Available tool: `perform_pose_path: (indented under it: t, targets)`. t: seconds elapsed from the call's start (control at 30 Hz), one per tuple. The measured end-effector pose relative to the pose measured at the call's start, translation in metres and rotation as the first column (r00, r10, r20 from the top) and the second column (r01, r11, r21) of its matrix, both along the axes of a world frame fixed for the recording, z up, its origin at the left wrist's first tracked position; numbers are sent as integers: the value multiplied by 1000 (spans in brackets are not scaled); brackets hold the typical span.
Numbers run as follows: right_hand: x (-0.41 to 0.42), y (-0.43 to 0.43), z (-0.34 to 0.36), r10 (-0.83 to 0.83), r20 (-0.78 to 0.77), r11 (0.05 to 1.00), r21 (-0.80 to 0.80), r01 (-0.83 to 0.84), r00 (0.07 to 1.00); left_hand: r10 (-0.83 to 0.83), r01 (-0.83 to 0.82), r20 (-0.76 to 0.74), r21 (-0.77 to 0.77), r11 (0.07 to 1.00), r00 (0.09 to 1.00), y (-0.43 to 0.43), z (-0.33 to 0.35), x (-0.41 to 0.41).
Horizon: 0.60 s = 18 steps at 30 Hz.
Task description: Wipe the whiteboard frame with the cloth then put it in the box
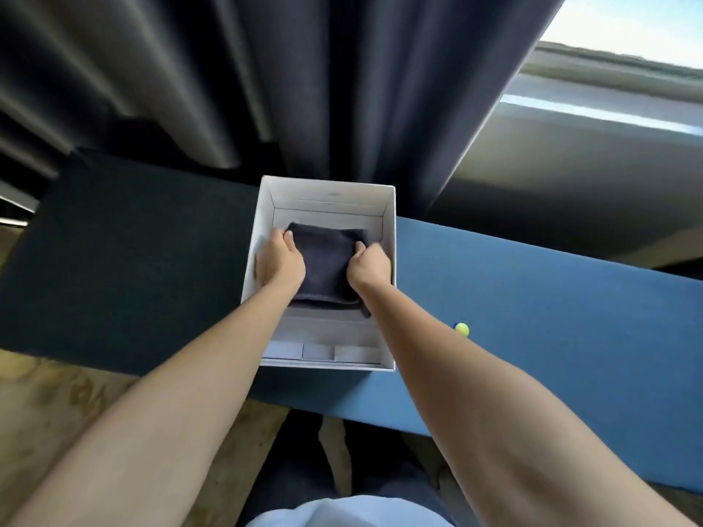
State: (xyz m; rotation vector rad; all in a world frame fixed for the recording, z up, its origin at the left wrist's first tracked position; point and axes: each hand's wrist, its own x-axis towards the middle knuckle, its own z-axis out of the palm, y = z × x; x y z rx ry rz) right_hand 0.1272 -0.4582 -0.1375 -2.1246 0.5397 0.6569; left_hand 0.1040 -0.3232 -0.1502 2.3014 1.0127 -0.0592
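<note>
A folded dark grey cloth [326,260] lies inside an open white cardboard box [388,237] that stands on a blue bench. My left hand [279,260] grips the cloth's left edge and my right hand [371,266] grips its right edge, both reaching down into the box. The cloth sits near the box's middle, and I cannot tell whether it rests on the bottom. No whiteboard is in view.
The blue bench [532,310] runs left to right; its left part is in dark shade. A small yellow-green ball [462,329] lies on it right of the box. Dark curtains [342,89] hang behind. A window [627,51] is at upper right. Patterned floor below.
</note>
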Motion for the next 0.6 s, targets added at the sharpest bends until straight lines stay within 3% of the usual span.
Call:
perform_pose_path:
  t: [0.2, 0.37, 0.47, 0.6]
  targets:
    - [4, 5, -41, -76, -105, 997, -10, 75, 992, 3, -4, -95, -2, 1000, 996, 0, -39, -5]
    - [1, 10, -36, -48, -6, 998, -48, 47, 999, 2, -3, -110, -4, 1000, 994, -2, -35, -12]
    - [-19, 6, -6, 67, 43, 995, -74, -63, 997, -179, 187, -164, 33, 982, 970, -4, -5, -22]
    - [-39, 5, 51, 222, 96, 964, -172, -204, 970, -418, 442, -255, 42, 896, 872, 0, 53, -36]
